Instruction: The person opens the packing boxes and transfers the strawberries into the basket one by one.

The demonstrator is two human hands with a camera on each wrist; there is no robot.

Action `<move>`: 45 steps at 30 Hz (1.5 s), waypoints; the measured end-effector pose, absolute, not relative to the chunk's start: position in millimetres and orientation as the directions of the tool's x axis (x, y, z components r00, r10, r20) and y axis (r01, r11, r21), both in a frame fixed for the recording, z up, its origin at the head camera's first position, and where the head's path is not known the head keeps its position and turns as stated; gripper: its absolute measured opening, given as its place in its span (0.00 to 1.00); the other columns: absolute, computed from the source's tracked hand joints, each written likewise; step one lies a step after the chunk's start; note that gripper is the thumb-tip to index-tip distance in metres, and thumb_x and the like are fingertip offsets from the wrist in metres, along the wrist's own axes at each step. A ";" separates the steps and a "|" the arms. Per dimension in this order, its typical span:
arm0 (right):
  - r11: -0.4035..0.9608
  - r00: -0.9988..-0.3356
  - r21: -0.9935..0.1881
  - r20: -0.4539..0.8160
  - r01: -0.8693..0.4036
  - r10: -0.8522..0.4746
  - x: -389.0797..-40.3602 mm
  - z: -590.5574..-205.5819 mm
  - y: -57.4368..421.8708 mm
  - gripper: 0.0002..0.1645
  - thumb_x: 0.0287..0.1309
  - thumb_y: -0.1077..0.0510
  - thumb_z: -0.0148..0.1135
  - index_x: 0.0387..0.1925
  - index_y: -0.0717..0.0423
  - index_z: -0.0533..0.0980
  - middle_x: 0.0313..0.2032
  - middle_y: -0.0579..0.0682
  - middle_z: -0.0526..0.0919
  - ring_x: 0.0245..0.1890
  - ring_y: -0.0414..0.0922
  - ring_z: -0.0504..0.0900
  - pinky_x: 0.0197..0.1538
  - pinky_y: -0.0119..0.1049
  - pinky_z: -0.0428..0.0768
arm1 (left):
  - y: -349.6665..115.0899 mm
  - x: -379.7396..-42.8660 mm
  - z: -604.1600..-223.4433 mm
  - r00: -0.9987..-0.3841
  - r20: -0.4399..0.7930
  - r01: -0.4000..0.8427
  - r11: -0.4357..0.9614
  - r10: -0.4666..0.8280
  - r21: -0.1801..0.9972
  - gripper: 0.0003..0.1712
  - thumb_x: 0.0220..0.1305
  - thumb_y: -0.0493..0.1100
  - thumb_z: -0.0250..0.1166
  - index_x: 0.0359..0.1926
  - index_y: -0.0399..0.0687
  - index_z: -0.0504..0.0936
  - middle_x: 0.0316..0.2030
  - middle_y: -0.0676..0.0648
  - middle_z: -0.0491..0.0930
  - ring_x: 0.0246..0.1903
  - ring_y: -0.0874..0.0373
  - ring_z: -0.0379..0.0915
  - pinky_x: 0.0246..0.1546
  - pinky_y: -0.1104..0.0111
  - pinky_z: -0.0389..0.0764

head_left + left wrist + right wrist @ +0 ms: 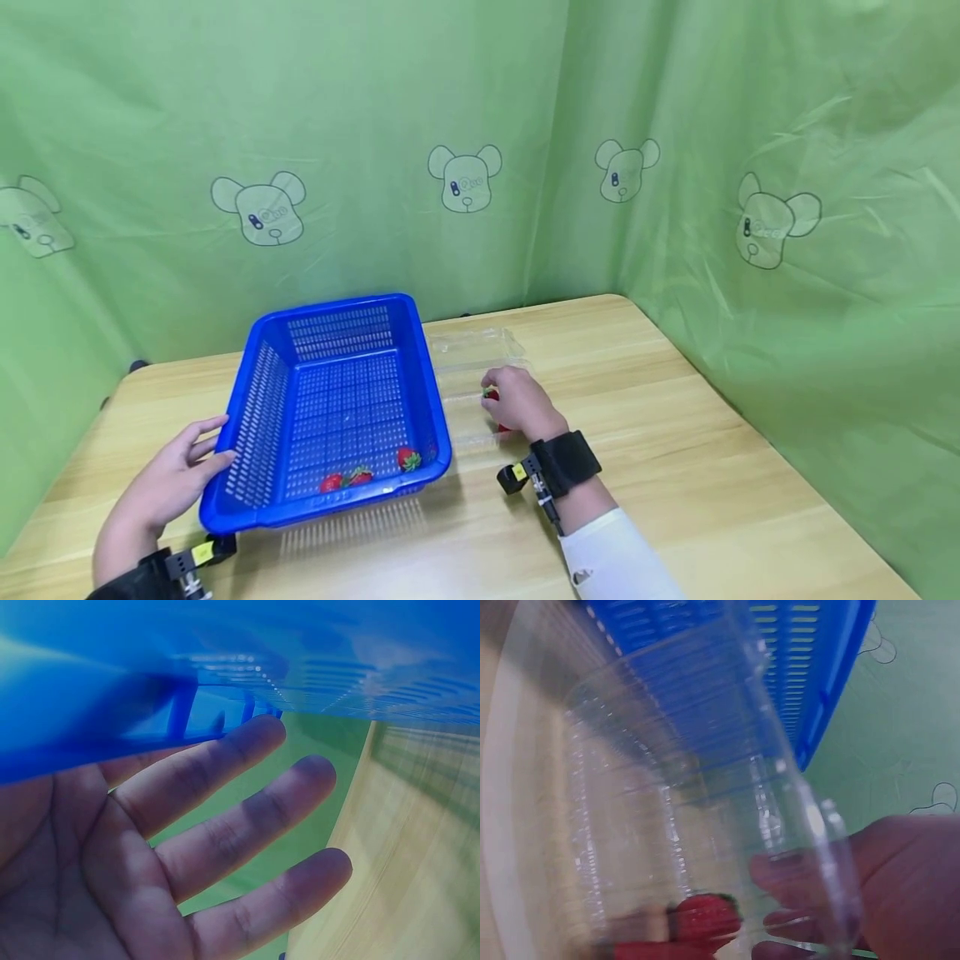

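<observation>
On the left, a blue plastic basket point(345, 417) stands with several strawberries point(408, 459) along its near inner edge. My left hand point(176, 479) grips its left rim, thumb on top. In the left wrist view three fingers point(247, 814) extend beneath the rim. My right hand point(517, 400) reaches down at a clear plastic container point(480, 346) to the basket's right. One strawberry point(491, 395) shows right at its fingertips; another red patch lies below the hand. In the right wrist view the fingers sit beside a strawberry point(709, 919); blur leaves unclear whether they pinch it.
A wooden table point(637, 417) carries the basket and container. Green curtains point(525, 125) with printed bear heads hang behind and at both sides, close to the table's edges. The basket's near edge casts a slotted shadow on the table.
</observation>
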State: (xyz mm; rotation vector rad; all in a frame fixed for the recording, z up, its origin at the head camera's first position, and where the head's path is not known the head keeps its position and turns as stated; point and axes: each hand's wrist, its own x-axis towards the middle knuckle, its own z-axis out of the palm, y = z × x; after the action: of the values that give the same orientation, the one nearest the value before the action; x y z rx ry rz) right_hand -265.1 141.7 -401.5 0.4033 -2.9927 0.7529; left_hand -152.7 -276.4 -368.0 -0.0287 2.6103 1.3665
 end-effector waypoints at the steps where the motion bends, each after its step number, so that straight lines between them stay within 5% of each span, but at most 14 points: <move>1: 0.852 -0.967 -0.458 0.088 -0.254 -0.241 -265.2 -402.3 141.9 0.15 0.55 0.60 0.67 0.45 0.60 0.80 0.45 0.56 0.82 0.40 0.48 0.77 0.45 0.44 0.81 | -276.1 -152.8 -368.3 -0.982 -0.176 -0.103 0.571 0.075 0.815 0.35 0.75 0.44 0.47 0.71 0.31 0.42 0.64 0.18 0.53 0.59 0.28 0.62 0.52 0.45 0.78; 17: 0.871 -0.968 -0.421 0.093 -0.251 -0.234 -268.9 -412.5 141.4 0.15 0.52 0.61 0.68 0.44 0.58 0.81 0.41 0.56 0.81 0.37 0.48 0.78 0.42 0.42 0.81 | -273.0 -153.4 -368.5 -0.983 -0.169 -0.102 0.542 0.076 0.834 0.35 0.74 0.43 0.47 0.71 0.32 0.42 0.65 0.19 0.53 0.59 0.29 0.62 0.52 0.46 0.78; 33: 0.862 -0.970 -0.446 0.088 -0.241 -0.226 -265.4 -416.3 135.9 0.07 0.49 0.62 0.69 0.29 0.57 0.77 0.27 0.50 0.77 0.18 0.41 0.74 0.22 0.33 0.74 | -273.1 -152.6 -369.4 -0.978 -0.200 -0.140 0.537 0.056 0.832 0.35 0.74 0.42 0.47 0.72 0.33 0.41 0.65 0.19 0.53 0.59 0.29 0.62 0.53 0.44 0.77; 45: 0.867 -0.972 -0.442 0.063 -0.230 -0.226 -265.3 -415.2 131.8 0.07 0.52 0.63 0.67 0.36 0.58 0.80 0.29 0.50 0.79 0.22 0.43 0.75 0.24 0.34 0.75 | -274.6 -153.4 -368.4 -0.977 -0.208 -0.155 0.542 0.038 0.826 0.36 0.74 0.45 0.48 0.72 0.35 0.42 0.66 0.20 0.53 0.59 0.30 0.63 0.54 0.43 0.75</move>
State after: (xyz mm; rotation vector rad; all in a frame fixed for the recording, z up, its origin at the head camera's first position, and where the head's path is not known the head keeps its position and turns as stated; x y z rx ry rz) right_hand -265.3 131.8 -415.2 0.3697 -3.0264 0.7175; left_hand -153.4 -274.6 -368.4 -0.0987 2.5770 1.4100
